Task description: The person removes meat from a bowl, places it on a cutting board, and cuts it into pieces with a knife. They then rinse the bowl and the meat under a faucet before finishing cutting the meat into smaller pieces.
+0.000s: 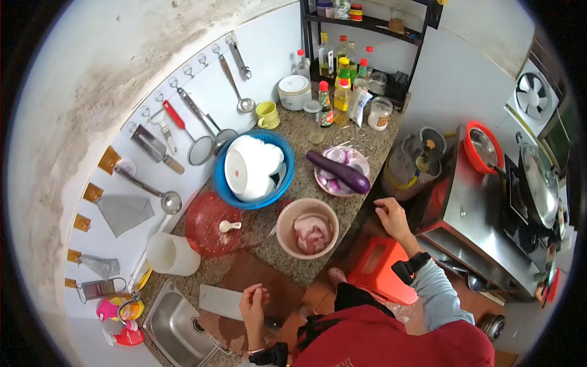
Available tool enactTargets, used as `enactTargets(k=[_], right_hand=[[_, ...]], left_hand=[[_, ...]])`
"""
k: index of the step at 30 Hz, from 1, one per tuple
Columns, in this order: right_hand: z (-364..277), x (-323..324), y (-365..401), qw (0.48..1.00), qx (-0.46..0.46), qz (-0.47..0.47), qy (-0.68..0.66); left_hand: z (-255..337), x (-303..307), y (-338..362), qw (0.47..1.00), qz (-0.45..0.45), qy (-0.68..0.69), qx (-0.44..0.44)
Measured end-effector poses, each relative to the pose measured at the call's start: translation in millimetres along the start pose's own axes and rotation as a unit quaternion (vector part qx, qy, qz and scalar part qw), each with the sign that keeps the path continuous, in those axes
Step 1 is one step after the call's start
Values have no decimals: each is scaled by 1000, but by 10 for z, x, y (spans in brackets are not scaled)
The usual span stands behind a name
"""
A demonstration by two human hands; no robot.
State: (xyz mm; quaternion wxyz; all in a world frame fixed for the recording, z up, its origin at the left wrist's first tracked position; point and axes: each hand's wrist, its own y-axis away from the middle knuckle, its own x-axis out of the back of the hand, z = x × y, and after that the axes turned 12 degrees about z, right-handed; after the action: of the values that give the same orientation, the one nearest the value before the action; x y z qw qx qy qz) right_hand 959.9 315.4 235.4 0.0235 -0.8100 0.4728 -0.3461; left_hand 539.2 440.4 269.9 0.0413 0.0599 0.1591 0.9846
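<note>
My left hand (pixel 252 306), fingers loosely bent and nothing seen in them, is above the brown cutting board (pixel 260 278). A cleaver (pixel 220 302) with a wide blade lies on that board, partly hidden under my left hand. My right hand (pixel 393 218) hangs in the air off the counter's edge, its fingers relaxed and apart, holding nothing. Nearest to it, a long purple eggplant (pixel 338 172) lies across a pink bowl (pixel 319 183) of cut onions. In front of me stands a pale pink tub (pixel 282 232) with raw meat (pixel 312 233) inside.
A blue basin (pixel 221 192) holds white bowls, beside a red lid (pixel 208 223) with a small white spoon. A steel sink (pixel 174 309) is at lower left. Bottles and jars crowd the back corner. A red stool (pixel 382 269) stands below my right arm, and a stove (pixel 520 214) is at right.
</note>
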Motion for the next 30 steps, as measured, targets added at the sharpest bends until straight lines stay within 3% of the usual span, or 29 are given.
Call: enactTargets(k=[3,5,8,9,10,12,13,15,18,20,22,26,28,29,30], right_hand=[[-2,-114,-393,1000,21,-13,-13],[-42,-222,-471,999,22,-26,-29],[-63,-398,-375,994,84,-51,-51],[-149,-409,-290,992,71,-83,-69],[-244,-416,-207,988,59,-115,-89],[-350,-425,-22,981,41,-155,-108],[-368,-442,75,977,29,-174,-118],[-478,-414,179,967,-8,-218,-131],[-596,-394,219,957,-32,-262,-116],[-586,-417,244,952,-41,-285,-100],[-532,-455,256,953,-30,-279,-113],[-522,-449,179,955,-14,-278,-104],[-518,-453,155,950,-14,-295,-102],[-494,-473,163,950,-14,-295,-103],[-457,-513,175,951,-6,-290,-108]], left_hand=[[332,-403,-108,997,-22,-49,-46],[357,-719,-308,974,-93,-116,-172],[776,-1353,-475,857,-230,-290,-358],[708,-1521,-593,802,-265,-338,-415],[600,-1676,-718,804,-262,-340,-411],[348,-1902,-973,703,-296,-389,-516],[300,-1973,-1060,705,-296,-390,-513],[202,-2116,-1167,589,-318,-524,-527],[87,-2188,-1258,558,-307,-501,-586],[237,-2254,-1234,536,-334,-533,-564],[243,-2325,-1232,477,-321,-584,-573],[214,-2297,-1261,499,-314,-568,-575],[314,-2205,-1229,592,-339,-512,-522],[357,-2160,-1224,592,-339,-513,-521],[401,-2107,-1227,640,-345,-488,-483]])
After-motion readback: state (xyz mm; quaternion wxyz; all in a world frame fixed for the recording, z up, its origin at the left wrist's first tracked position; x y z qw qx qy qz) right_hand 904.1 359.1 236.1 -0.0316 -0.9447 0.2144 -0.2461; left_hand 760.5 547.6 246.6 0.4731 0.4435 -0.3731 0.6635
